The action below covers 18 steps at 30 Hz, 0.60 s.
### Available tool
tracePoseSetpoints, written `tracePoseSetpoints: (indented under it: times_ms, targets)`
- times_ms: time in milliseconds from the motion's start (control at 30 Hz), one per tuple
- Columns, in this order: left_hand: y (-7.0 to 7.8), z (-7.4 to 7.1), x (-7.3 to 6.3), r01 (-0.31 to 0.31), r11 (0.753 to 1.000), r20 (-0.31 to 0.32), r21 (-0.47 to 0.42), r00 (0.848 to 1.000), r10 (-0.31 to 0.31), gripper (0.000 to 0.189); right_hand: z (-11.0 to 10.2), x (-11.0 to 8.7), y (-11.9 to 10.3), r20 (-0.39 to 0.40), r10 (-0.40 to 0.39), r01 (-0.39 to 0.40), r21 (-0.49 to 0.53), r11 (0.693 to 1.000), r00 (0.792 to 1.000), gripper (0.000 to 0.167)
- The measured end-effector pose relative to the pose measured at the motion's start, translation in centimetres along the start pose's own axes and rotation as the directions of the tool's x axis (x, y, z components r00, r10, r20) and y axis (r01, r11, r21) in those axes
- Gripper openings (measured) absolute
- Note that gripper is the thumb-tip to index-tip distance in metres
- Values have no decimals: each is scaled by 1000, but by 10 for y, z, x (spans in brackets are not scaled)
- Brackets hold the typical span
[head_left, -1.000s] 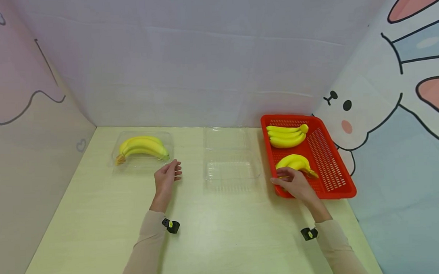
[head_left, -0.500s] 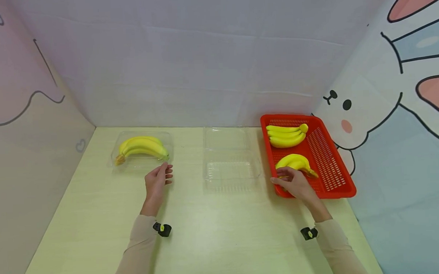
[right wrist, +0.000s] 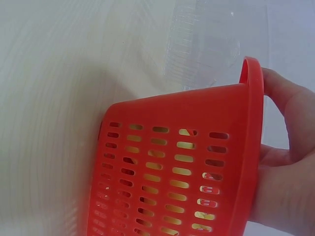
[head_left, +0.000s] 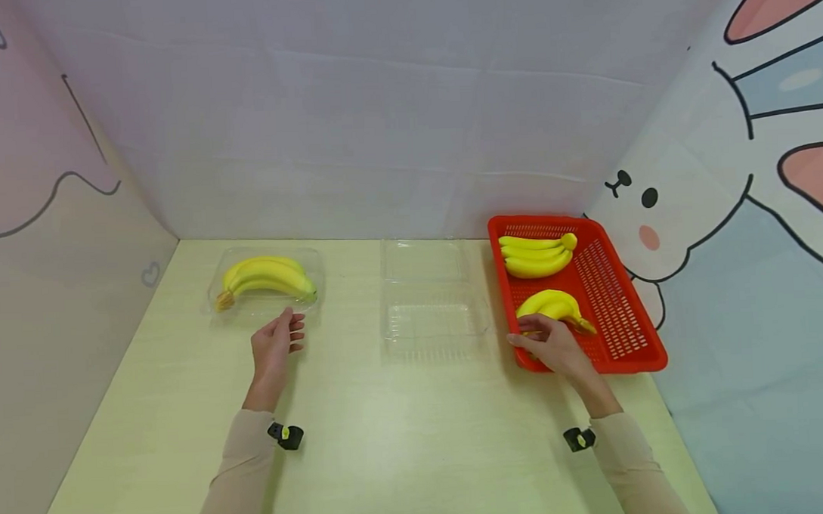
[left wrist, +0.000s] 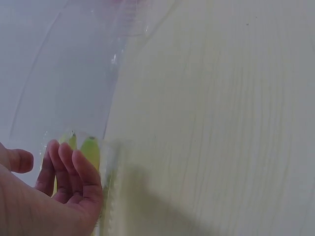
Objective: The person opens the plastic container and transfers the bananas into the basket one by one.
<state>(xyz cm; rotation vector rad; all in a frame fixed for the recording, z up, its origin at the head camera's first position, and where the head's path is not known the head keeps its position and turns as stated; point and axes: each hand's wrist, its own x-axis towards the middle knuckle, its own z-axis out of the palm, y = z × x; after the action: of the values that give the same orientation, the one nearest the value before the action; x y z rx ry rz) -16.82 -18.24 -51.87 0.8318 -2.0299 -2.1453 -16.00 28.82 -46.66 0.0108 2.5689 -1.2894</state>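
My left hand (head_left: 272, 351) hovers just in front of a clear plastic box (head_left: 312, 254), fingers loosely bent with nothing between them. In that box lies a bunch of bananas (head_left: 269, 274), its green tips showing behind the fingers in the left wrist view. My right hand (head_left: 552, 345) reaches over the front left corner of a red plastic basket (head_left: 620, 303). Its thumb lies at the left rim and its fingertips overlap the nearer bunch of bananas (head_left: 552, 303). The right wrist view shows the basket's slotted wall (right wrist: 192, 108), with part of this hand hidden behind the rim.
A second clear plastic box (head_left: 434, 317) stands with its lid (head_left: 424, 258) folded back at the middle of the table (head_left: 404, 431). Another bunch of bananas (head_left: 537, 256) lies at the back of the basket. A pale curtain wall (head_left: 380, 137) rises behind.
My left hand has shifted left and slightly toward the front, from the box's right corner to before its front edge. My right hand and the bananas stay where they were.
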Motion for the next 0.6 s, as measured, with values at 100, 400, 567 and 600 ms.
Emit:
tracePoseSetpoints:
  times_ms: [100,400,567,600]
  targets:
    - [0,-6,3,-1,1000,-12,7,1000,1,52,0,1,0,-5,6,-6,-3,1000,1000,55]
    - [0,-22,10,23,1000,-38,9,999,-22,53,1,1,1,-4,-6,7,10,1000,1000,55]
    - [1,-29,14,48,998,-56,29,997,-46,53,0,0,1,-5,2,-1,14,1000,1000,56]
    - [1,-30,14,53,998,-60,30,997,-52,53,0,0,1,-4,3,-3,14,1000,1000,57]
